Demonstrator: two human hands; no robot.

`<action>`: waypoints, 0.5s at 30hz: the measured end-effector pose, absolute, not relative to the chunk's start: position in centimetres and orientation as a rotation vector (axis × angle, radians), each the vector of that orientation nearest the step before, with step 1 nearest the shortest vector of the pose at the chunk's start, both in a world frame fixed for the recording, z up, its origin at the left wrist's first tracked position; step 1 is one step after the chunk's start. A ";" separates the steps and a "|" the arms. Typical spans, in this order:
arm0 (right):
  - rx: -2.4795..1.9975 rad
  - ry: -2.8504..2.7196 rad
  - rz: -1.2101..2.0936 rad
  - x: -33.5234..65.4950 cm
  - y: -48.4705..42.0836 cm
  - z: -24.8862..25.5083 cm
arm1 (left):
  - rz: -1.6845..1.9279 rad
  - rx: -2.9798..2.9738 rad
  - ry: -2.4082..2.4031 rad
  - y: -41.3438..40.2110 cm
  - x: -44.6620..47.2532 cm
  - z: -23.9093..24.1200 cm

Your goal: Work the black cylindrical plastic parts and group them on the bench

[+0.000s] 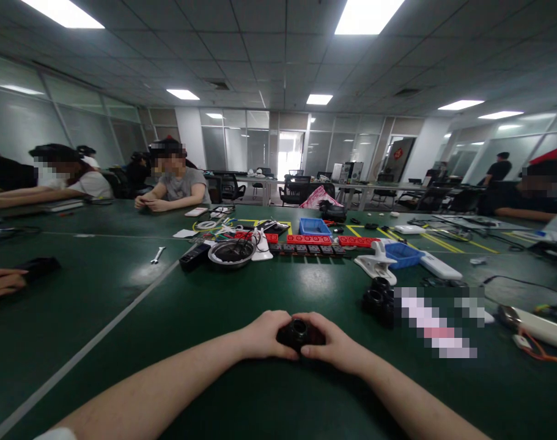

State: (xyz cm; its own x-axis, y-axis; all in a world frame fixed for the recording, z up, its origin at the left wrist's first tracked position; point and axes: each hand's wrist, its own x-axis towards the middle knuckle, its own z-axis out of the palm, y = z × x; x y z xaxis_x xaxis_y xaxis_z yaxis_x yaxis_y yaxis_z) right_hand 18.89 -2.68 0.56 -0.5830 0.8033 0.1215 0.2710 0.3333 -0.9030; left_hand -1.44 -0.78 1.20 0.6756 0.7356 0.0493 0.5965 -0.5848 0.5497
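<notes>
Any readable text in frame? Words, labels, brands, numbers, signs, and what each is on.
No legible text.
Black object between left hand and right hand: no lettering visible.
Red strips: markings too small to read.
Red door decoration: too small to read.
Pixelated patch at right: unreadable.
</notes>
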 end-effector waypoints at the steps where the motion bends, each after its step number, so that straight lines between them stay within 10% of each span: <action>1: -0.964 -2.033 1.184 18.8 -2.8 0.5 | 0.389 2.387 1.030 -0.9 -1.5 1.2; 15: -1.213 -1.979 0.767 16.6 -3.8 0.2 | 0.504 2.442 1.241 -2.2 -0.2 0.8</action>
State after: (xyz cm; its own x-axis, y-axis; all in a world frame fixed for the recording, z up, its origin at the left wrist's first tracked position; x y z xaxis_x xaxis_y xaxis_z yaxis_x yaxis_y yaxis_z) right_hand 16.59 -3.84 0.22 -0.3317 0.9112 0.2444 0.5086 0.3909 -0.7671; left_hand -0.18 -2.15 0.80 0.5518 0.8201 0.1516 0.6939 -0.5523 0.4621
